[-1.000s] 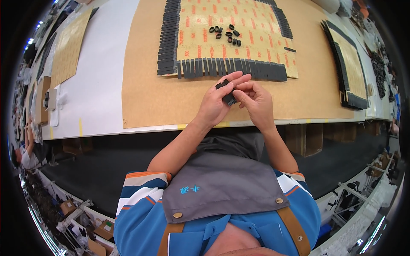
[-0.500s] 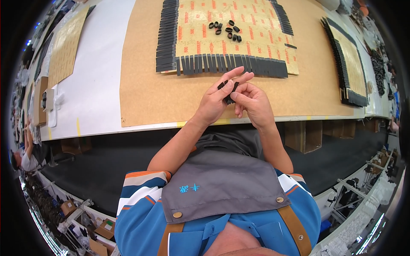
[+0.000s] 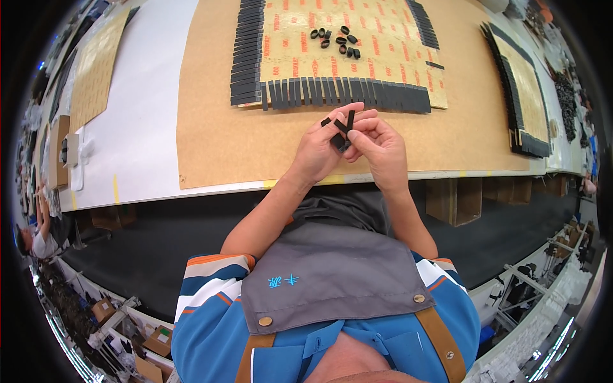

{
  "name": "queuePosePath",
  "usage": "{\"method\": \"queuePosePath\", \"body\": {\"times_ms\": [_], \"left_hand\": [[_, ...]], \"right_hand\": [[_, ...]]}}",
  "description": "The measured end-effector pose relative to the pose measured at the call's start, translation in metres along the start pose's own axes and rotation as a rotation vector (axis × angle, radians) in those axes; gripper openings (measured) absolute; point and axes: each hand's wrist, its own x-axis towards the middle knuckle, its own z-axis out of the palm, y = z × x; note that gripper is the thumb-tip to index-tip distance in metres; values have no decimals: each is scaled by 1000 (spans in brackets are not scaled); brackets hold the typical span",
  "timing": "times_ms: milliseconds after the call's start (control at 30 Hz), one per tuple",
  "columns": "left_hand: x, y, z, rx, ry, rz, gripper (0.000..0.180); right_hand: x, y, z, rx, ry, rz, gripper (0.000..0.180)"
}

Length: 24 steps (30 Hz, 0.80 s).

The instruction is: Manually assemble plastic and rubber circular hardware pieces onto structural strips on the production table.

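Over the table's near edge, my left hand (image 3: 314, 152) is closed around several short black strips (image 3: 340, 142). My right hand (image 3: 385, 153) meets it, its thumb and fingers pinched on one black strip (image 3: 350, 120) that sticks up. The strips' lower ends are partly hidden by my fingers. Just beyond my hands lies a yellowish backing sheet (image 3: 300, 60) with red print. Rows of black strips (image 3: 348, 92) line its near, left and right edges. Several small black rings (image 3: 343, 48) made of bent strip lie loose on the sheet.
Brown board (image 3: 223, 143) covers the middle of the white table (image 3: 147, 96). Another strip-edged sheet (image 3: 522, 83) lies at right, a tan sheet (image 3: 96, 83) at left. Cardboard boxes (image 3: 454, 199) stand below the table edge. A person (image 3: 43, 239) is at far left.
The strip at my right fingertips now stands more upright and shows more of its length. My right fingers have curled and shifted slightly; the left hand stays nearly in place.
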Motion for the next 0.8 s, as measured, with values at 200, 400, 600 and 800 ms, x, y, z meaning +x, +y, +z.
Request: {"method": "queuePosePath", "body": {"times_ms": [200,400,600,800], "left_hand": [[1,-1,3,-168,-112,-79,59],[10,-9,-5,-303,-141,-39,77],[0,4,8,-104,84,-10,48],[-6,-1,-4,-114,124,39,34]], "right_hand": [[2,10,7,-41,-6,19,7],[5,13,12,-134,32,5,6],[13,7,14,-299,-67,-68,8],[95,-62,-113,-665,525,-252,22]]}}
